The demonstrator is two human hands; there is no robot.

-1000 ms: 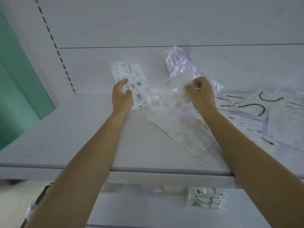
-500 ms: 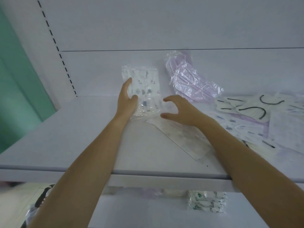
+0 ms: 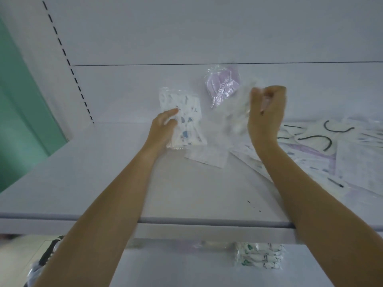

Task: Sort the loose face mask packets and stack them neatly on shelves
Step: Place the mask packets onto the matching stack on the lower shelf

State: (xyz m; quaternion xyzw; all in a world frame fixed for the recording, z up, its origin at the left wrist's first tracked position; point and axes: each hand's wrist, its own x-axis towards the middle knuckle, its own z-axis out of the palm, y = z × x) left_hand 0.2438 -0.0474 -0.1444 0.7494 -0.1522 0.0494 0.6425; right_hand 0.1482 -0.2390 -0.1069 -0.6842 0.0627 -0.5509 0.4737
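A small stack of white packets with blue print (image 3: 187, 119) stands upright against the shelf's back wall. My left hand (image 3: 163, 126) rests against its left side, fingers fairly straight. My right hand (image 3: 266, 112) is raised above the shelf with fingers curled, pinching a clear, blurred packet (image 3: 234, 114) that hangs to its left. A lilac packet (image 3: 222, 85) leans on the back wall behind it. One white packet (image 3: 207, 156) lies flat on the shelf (image 3: 103, 183) between my hands.
Several loose packets, some with black ear loops (image 3: 323, 139), lie spread over the shelf's right side. A stack of green-printed packets (image 3: 259, 257) sits on the shelf below. A green wall (image 3: 18, 100) borders the left.
My right hand, open and low over the flat packets half a second ago, has closed on a clear packet and lifted it. My left hand stays at the upright stack.
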